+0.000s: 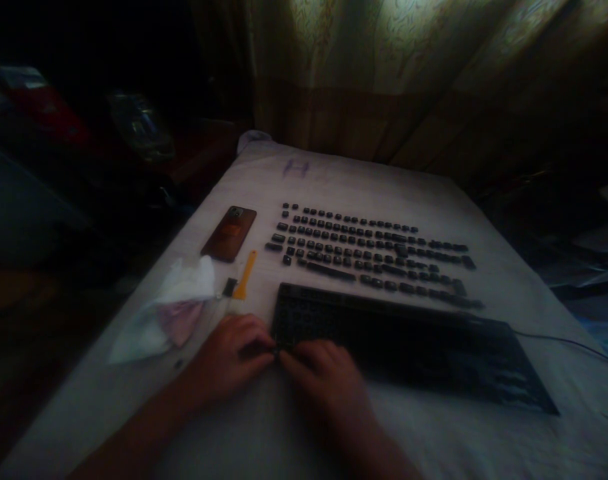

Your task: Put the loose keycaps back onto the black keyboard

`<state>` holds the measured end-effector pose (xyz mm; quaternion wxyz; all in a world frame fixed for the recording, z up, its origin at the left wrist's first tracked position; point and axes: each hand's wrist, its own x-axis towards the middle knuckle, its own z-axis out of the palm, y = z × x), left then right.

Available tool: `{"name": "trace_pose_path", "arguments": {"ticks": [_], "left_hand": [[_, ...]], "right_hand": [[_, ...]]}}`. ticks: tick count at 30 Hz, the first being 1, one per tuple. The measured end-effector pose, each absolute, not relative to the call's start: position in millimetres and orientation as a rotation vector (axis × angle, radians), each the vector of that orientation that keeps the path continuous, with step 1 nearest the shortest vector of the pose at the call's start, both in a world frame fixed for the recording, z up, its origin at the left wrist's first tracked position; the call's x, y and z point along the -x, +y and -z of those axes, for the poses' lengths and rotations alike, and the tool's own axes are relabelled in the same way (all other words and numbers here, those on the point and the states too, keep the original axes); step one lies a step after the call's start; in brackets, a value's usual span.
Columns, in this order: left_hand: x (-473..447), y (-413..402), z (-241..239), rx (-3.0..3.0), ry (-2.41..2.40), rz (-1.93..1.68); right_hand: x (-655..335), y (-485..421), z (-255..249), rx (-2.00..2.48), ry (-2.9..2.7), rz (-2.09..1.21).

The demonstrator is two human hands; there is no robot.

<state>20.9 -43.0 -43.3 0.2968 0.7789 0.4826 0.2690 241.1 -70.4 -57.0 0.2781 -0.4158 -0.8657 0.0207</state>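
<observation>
A black keyboard base with its keys taken off lies on a white cloth-covered surface. Both hands meet at its near left corner. My left hand has its fingers curled and pinched against that corner. My right hand is curled beside it, fingertips touching the same spot. What the fingers pinch is too dark and small to name. Rows of loose black keycaps are laid out beyond the keyboard.
A phone in a brown case lies at the left. Near it are an orange-handled tool and a crumpled white and pink cloth. A cable runs off right. Curtains hang behind; the left side is dark clutter.
</observation>
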Motion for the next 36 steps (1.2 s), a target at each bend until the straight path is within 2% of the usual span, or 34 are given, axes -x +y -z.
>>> {"name": "trace_pose_path", "arguments": {"ticks": [36], "left_hand": [[-18.7,-42.3,50.1,-2.202,1.203,-0.789]], "right_hand": [[-237.7,-68.5,58.2,1.085,-2.218,-0.038]]}}
